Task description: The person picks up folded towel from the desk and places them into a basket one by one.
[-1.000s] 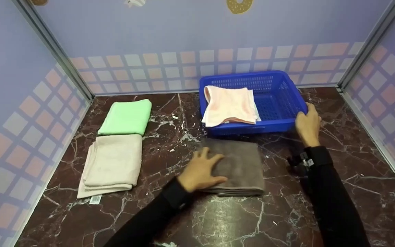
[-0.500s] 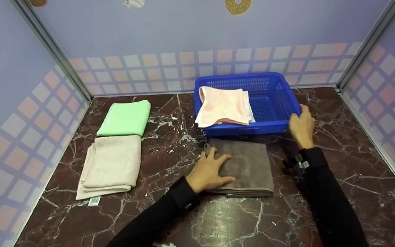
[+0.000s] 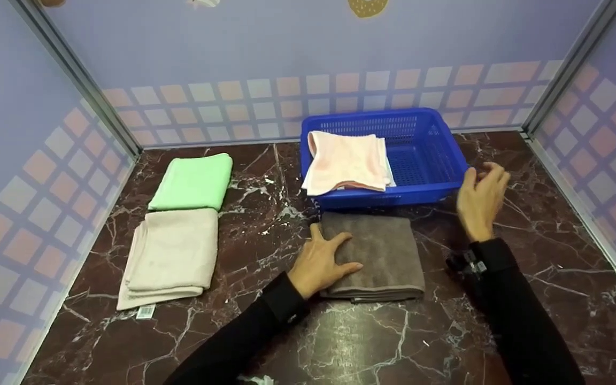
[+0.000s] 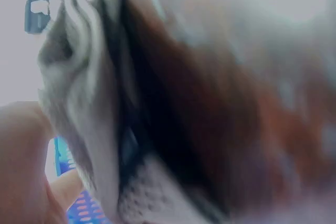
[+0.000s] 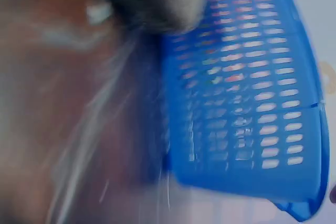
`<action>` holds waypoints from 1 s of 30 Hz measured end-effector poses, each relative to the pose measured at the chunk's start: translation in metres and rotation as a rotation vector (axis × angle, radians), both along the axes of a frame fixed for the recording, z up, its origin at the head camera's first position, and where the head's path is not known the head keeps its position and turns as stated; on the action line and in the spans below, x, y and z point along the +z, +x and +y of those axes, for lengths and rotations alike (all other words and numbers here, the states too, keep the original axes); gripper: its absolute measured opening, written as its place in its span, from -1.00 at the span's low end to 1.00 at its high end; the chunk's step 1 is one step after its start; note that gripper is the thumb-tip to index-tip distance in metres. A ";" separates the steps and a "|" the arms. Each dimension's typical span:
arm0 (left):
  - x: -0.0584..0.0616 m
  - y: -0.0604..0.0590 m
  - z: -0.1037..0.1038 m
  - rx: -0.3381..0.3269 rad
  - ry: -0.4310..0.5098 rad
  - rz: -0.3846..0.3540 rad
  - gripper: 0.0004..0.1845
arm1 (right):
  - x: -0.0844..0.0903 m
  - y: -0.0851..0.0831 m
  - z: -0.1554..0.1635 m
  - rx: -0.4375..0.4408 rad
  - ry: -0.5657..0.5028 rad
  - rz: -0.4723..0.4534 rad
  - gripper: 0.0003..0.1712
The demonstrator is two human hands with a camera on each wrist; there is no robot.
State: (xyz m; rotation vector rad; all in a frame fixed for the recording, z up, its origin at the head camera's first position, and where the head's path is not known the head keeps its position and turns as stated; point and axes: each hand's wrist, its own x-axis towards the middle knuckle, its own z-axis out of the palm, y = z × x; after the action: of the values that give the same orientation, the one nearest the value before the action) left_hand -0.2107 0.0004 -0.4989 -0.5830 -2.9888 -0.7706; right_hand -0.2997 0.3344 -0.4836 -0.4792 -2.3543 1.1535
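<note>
Head view: left hand (image 3: 323, 262) lies flat, fingers spread, on the left part of the folded grey towel (image 3: 380, 254), which sits on the dark marble desk (image 3: 447, 331) just in front of the blue basket (image 3: 425, 155). Right hand (image 3: 480, 200) hovers beside the basket's right front corner, fingers loosely bent, holding nothing, apart from the rim. Inside the basket, a folded pink towel (image 3: 346, 161) fills the left side. Over on the left of the desk, a green towel (image 3: 193, 182) lies behind a beige towel (image 3: 171, 256), both folded. Wrist views are blurred; the right one shows the basket's slotted wall (image 5: 252, 93) close up.
</note>
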 end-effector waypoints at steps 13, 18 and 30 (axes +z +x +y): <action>-0.002 -0.006 0.004 0.006 0.121 -0.127 -0.32 | -0.017 0.084 -0.069 0.612 0.328 -0.259 -0.08; -0.004 -0.007 0.007 -0.023 0.216 -0.120 -0.35 | -0.032 0.084 -0.090 0.683 0.362 -0.187 -0.05; 0.048 0.018 0.011 -0.121 0.317 0.150 -0.51 | 0.022 0.095 -0.084 0.766 0.292 0.046 -0.26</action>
State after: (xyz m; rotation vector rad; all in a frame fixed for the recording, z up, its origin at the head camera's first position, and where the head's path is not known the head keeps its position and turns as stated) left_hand -0.1929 0.0114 -0.4505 -0.7688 -2.6395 -1.1242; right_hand -0.2043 0.2500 -0.4616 0.5973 -2.6736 1.0491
